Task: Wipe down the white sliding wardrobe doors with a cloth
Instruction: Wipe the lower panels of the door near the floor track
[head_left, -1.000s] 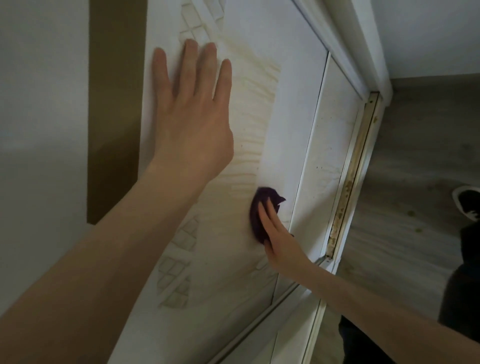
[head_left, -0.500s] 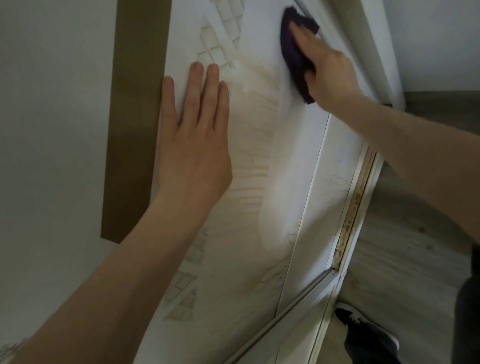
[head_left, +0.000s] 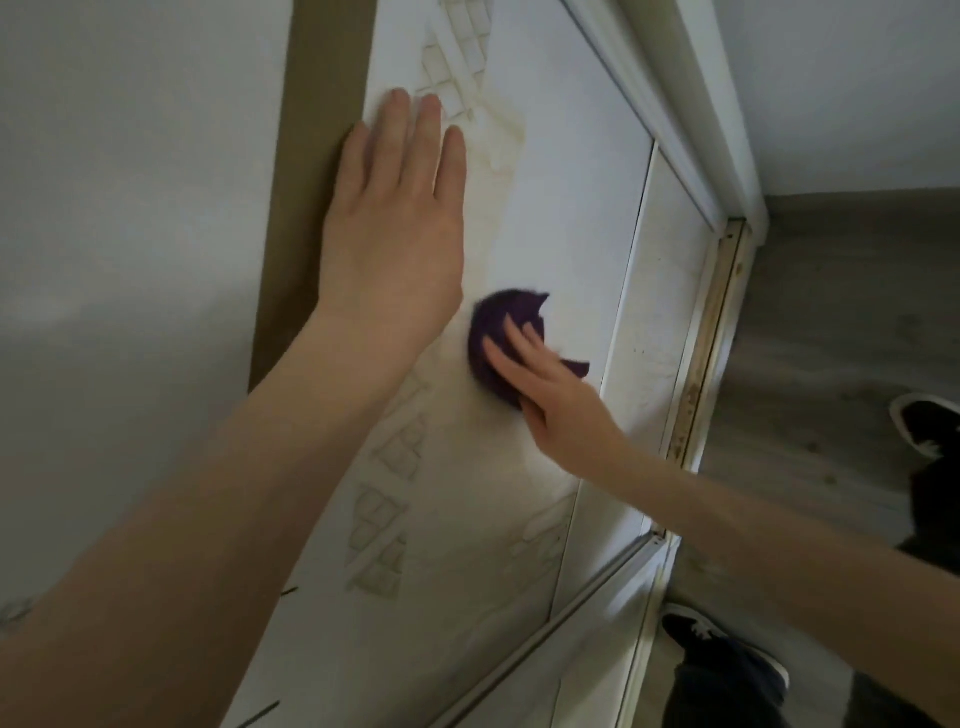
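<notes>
Left hand is laid flat on the smooth white wardrobe door, fingers straight and close together. Just right of its wrist, a crumpled, fuzzy dark purple cloth is pressed to the panel under the extended fingers of the right hand. Faint grid-shaped marks and yellowish streaks are noted around both hands.

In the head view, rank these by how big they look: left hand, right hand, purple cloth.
1. left hand, clearly largest, though it is nearer the camera.
2. right hand and purple cloth look about alike. The hand partly covers the cloth, so I won't rank them.
</notes>
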